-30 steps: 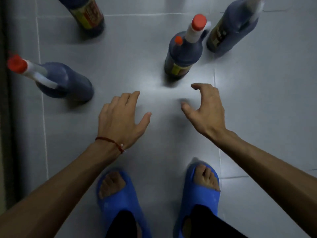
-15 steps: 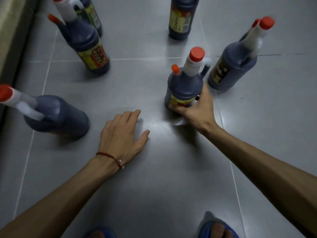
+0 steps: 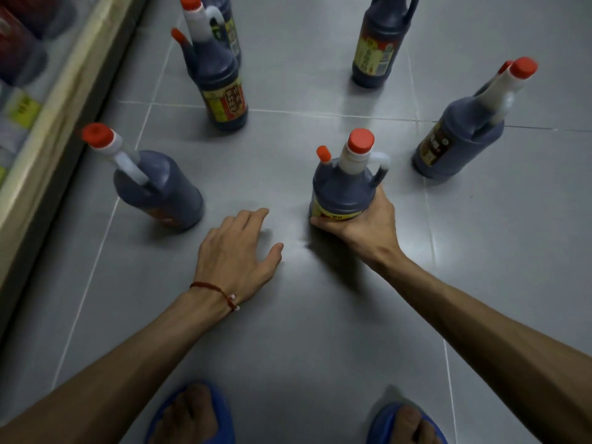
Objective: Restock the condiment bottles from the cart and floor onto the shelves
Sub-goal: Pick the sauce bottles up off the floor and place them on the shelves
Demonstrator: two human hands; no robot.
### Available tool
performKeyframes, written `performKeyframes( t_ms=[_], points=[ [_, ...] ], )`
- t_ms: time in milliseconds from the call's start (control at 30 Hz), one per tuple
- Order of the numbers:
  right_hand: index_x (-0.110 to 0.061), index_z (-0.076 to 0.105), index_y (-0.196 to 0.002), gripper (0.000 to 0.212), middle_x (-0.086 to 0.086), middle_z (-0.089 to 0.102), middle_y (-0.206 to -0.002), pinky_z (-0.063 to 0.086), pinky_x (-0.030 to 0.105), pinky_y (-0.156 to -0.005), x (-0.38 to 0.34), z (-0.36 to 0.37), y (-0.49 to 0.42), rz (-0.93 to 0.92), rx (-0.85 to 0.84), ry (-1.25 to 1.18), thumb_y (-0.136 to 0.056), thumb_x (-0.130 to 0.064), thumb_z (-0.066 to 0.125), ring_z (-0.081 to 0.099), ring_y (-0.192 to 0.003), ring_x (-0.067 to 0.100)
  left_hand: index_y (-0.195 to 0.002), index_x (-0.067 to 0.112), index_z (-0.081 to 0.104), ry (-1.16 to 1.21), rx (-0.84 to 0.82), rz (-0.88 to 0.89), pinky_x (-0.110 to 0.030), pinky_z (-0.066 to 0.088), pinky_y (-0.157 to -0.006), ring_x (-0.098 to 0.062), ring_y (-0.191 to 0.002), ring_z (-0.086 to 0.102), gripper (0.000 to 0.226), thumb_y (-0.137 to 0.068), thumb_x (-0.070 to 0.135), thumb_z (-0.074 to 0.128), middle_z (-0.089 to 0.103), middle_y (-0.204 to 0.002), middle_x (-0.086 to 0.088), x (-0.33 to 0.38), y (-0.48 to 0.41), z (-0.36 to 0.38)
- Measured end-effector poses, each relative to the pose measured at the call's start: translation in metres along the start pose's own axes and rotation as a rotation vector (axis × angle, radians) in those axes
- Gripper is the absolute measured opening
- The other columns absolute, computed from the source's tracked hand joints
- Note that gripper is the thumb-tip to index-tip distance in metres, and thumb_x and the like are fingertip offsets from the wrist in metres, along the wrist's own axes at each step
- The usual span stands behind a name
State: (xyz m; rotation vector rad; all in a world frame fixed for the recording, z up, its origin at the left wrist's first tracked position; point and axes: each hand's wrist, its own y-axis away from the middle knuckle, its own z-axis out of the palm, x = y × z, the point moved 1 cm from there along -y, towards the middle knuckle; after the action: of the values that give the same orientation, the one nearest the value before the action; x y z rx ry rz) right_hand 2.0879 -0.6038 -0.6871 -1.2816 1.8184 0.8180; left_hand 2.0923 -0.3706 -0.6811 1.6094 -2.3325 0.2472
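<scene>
Standing on the grey tiled floor (image 3: 320, 331) are six dark bottles with red caps, all upright: the near bottle (image 3: 342, 190) in the middle, a left bottle (image 3: 160, 190), a labelled bottle (image 3: 221, 91) farther back on the left with a hidden bottle (image 3: 231, 33) mostly covered behind it, a far bottle (image 3: 379, 49) cut off by the top edge, and a right bottle (image 3: 461, 139). The right hand (image 3: 362, 225) grips the near bottle low on its body, fingers and thumb curled round it just above the floor; its white handle points right, away from the thumb. The left hand (image 3: 237, 251) is over the tiles between the left bottle and the near bottle, fingers loosely spread and holding nothing; whether it touches the floor I cannot tell. One red cord (image 3: 217, 291) circles the left wrist. Two blue slippers (image 3: 192, 415) show at the bottom edge. One shelf (image 3: 64, 100) with a pale wooden lip runs along the left side, its goods blurred; the left bottle stands near its edge
</scene>
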Motion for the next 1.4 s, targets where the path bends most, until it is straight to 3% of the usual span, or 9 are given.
performKeyframes(
  t_ms=[233,367,500,667,733,1000,1100,1233,1400],
  points=[
    [-0.017,0.050,-0.135,0.078,0.004,0.065,-0.120,0.057,0.038,-0.096,-0.031,0.039,0.026,-0.017,-0.072,0.046,-0.075,-0.047,0.088,0.064,-0.106,0.024,-0.136,0.024,0.057,0.206,0.189,-0.181,-0.032,0.054,-0.090,-0.013,-0.110,0.061,0.050,-0.091,0.044,0.071,0.065,-0.124,0.006,-0.042,0.039,-0.017],
    [-0.018,0.050,-0.136,0.094,0.001,0.063,-0.115,0.057,0.038,-0.095,-0.049,0.069,0.033,-0.040,-0.118,0.067,-0.065,-0.075,0.075,0.064,-0.104,0.023,-0.110,0.023,0.059,0.383,0.348,-0.349,-0.030,0.052,-0.081,-0.012,-0.095,0.058,0.032,-0.085,0.030,0.079,0.059,-0.106,0.008,-0.069,0.050,-0.027],
    [-0.019,0.049,-0.139,0.113,-0.003,0.060,-0.116,0.055,0.032,-0.090,-0.057,0.092,0.026,-0.067,-0.134,0.077,-0.055,-0.094,0.062,0.063,-0.104,0.019,-0.115,0.020,0.045,0.594,0.446,-0.481,-0.031,0.055,-0.088,-0.017,-0.103,0.057,0.064,-0.071,0.021,0.092,0.053,-0.120,-0.002,-0.102,0.042,-0.033],
    [-0.021,0.049,-0.138,0.112,-0.005,0.060,-0.116,0.052,0.027,-0.088,-0.069,0.109,0.017,-0.072,-0.108,0.058,-0.053,-0.093,0.061,0.063,-0.104,0.019,-0.157,0.027,0.021,0.819,0.240,-0.445,-0.038,0.035,-0.118,-0.017,-0.145,0.035,0.124,-0.060,0.020,0.098,0.031,-0.161,0.004,-0.150,-0.004,-0.051],
    [-0.020,0.049,-0.137,0.105,-0.005,0.061,-0.117,0.054,0.030,-0.091,-0.071,0.110,0.014,-0.072,-0.092,0.045,-0.057,-0.085,0.066,0.063,-0.105,0.018,-0.157,0.028,0.025,0.822,0.185,-0.397,-0.037,0.038,-0.116,-0.013,-0.140,0.039,0.124,-0.058,0.023,0.099,0.041,-0.154,0.009,-0.155,-0.020,-0.051],
    [-0.028,0.050,-0.132,0.089,-0.012,0.064,-0.116,0.053,0.019,-0.087,-0.077,0.116,0.016,-0.072,-0.075,-0.013,-0.060,-0.072,0.080,0.064,-0.105,0.003,-0.138,0.016,0.038,0.788,0.265,-0.339,0.006,0.035,-0.084,-0.006,-0.119,0.048,0.109,-0.050,0.029,0.102,0.047,-0.128,0.010,-0.153,-0.031,-0.039],
    [-0.024,0.054,-0.132,0.082,-0.011,0.066,-0.115,0.056,0.020,-0.087,-0.075,0.116,0.018,-0.071,-0.064,-0.007,-0.066,-0.057,0.088,0.066,-0.104,0.004,-0.143,0.020,0.032,0.775,0.219,-0.316,0.002,0.035,-0.086,-0.004,-0.118,0.046,0.109,-0.057,0.031,0.099,0.044,-0.130,0.013,-0.152,-0.025,-0.039],
    [-0.021,0.055,-0.134,0.093,-0.008,0.069,-0.118,0.059,0.025,-0.087,-0.077,0.115,0.019,-0.078,-0.054,-0.013,-0.059,-0.066,0.085,0.068,-0.104,0.008,-0.150,0.023,0.033,0.726,0.142,-0.257,-0.034,0.042,-0.112,-0.011,-0.132,0.045,0.109,-0.062,0.040,0.095,0.046,-0.147,0.005,-0.153,-0.019,-0.041],
    [-0.024,0.057,-0.131,0.091,-0.011,0.071,-0.116,0.062,0.034,-0.089,-0.081,0.112,0.020,-0.065,-0.057,-0.033,-0.056,-0.064,0.087,0.070,-0.102,0.008,-0.142,0.021,0.035,0.694,0.147,-0.335,-0.009,0.036,-0.092,-0.006,-0.117,0.045,0.111,-0.054,0.046,0.097,0.047,-0.131,0.010,-0.144,-0.021,-0.042]
  ],
)
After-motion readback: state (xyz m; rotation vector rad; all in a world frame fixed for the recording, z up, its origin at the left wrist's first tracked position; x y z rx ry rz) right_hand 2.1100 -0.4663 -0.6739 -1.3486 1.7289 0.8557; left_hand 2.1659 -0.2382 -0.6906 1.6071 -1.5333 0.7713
